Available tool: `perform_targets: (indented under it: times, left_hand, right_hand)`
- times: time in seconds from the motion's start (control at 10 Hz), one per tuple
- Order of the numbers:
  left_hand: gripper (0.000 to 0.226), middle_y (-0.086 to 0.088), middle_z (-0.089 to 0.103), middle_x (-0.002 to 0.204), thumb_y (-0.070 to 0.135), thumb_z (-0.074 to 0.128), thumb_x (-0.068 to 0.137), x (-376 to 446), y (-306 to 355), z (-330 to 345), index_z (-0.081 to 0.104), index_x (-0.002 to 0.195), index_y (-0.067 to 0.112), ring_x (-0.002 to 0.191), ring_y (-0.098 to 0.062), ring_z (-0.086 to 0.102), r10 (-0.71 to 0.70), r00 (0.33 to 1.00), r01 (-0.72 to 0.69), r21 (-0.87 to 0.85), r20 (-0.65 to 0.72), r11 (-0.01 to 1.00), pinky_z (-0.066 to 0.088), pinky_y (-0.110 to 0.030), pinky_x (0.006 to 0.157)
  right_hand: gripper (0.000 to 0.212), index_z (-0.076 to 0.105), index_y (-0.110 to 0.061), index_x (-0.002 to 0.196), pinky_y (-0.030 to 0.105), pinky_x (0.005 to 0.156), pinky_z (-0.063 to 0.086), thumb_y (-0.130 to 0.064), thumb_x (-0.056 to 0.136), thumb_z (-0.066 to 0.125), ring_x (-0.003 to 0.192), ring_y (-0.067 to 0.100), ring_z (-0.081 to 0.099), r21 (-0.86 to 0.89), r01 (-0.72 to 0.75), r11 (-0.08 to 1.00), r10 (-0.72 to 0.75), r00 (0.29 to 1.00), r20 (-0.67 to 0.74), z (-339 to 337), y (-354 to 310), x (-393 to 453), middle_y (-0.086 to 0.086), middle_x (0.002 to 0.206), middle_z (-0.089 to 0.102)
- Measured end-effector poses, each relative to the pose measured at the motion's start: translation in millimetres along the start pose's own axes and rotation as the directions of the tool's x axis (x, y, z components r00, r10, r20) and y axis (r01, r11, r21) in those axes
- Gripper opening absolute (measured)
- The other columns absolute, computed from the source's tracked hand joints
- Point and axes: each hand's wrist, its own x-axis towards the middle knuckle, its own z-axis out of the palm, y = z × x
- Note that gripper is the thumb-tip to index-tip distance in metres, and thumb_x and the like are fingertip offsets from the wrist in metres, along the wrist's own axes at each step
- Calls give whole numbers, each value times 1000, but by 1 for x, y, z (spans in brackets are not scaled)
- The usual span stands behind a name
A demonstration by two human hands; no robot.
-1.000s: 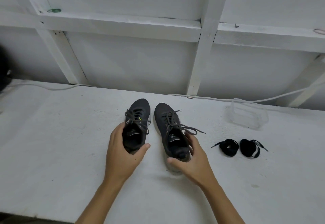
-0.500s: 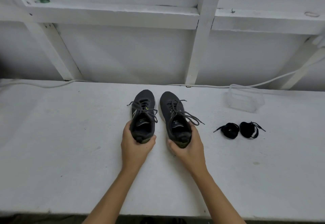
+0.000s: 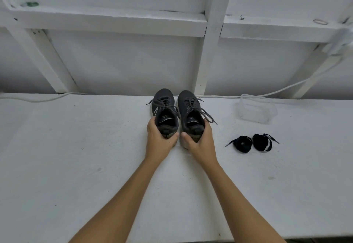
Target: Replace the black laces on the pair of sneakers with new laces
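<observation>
I have my left hand [image 3: 159,141] and right hand [image 3: 200,143] curled round the heels of the left sneaker [image 3: 165,113] and right sneaker [image 3: 191,113], toes pointing away toward the wall; right of them, the clear container [image 3: 256,112] looks empty.

There was only one view, from the wide-angle camera on my head. It looked forward and down across the desk [image 3: 76,156] toward the white wall [image 3: 124,61] behind it. My forearms ran up from the bottom edge to my left hand [image 3: 159,141] and right hand [image 3: 200,143], which sat near mid-frame at full arm's reach. The lens bent the wall's beams outward at the edges. The desk's near edge showed along the bottom of the frame.
</observation>
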Motion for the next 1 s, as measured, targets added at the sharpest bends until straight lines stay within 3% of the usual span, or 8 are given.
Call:
perform_targets:
  times: [0.3, 0.4, 0.5, 0.7, 0.9, 1.0]
  left_hand:
    - [96, 3, 43, 141, 38, 86, 68, 4, -5, 0, 32, 146, 22, 127, -11, 49, 12, 1000, -13, 13, 28, 1000, 50, -32, 103]
    - [95, 4, 44, 140, 39, 86, 67, 3, -3, 2, 33, 145, 24, 126, -10, 50, 4, 1000, -4, 1, 23, 1000, 50, -34, 104]
    - [94, 5, 44, 139, 40, 85, 67, 3, -2, 3, 33, 144, 25, 126, -10, 51, 4, 1000, -5, 8, 26, 1000, 51, -36, 103]
    - [92, 7, 43, 140, 43, 83, 70, 5, -3, -2, 31, 144, 29, 126, -10, 50, -8, 996, 3, 51, 88, 999, 50, -38, 104]
    - [75, 18, 45, 139, 32, 79, 80, -1, 12, -19, 37, 142, 36, 127, -1, 45, 60, 986, -82, 136, 157, 987, 43, -29, 105]
    - [63, 20, 42, 132, 22, 72, 89, -33, 12, -34, 42, 144, 26, 124, -2, 43, 96, 995, -99, 214, 24, 972, 37, -23, 101]
  right_hand:
    - [69, 43, -24, 139, 8, 89, 44, -32, 82, 81, 118, -3, 53, -26, 14, 1000, -14, 1000, -13, 5, 4, 12, -7, 130, 51]
    - [67, 44, -25, 138, 14, 92, 47, -33, 83, 80, 118, 0, 54, -34, 24, 999, -25, 1000, -11, 2, 3, 12, -7, 129, 54]
    - [58, 46, -29, 135, 15, 91, 49, -29, 85, 76, 115, 0, 57, -51, 42, 998, -42, 999, 14, -3, 0, 11, -11, 126, 57]
    - [55, 43, -51, 120, 4, 83, 42, -25, 85, 77, 109, -12, 54, -91, 26, 996, -21, 998, 56, -15, -8, 9, -20, 121, 57]
    - [53, 45, -44, 133, 10, 91, 38, -30, 90, 73, 107, -15, 49, -168, 6, 986, 15, 992, 123, -39, -21, 0, -36, 121, 49]
    - [48, 56, -31, 137, 23, 93, 50, -34, 92, 71, 110, 1, 60, -200, -17, 980, 37, 995, 98, -61, -26, -16, -19, 125, 60]
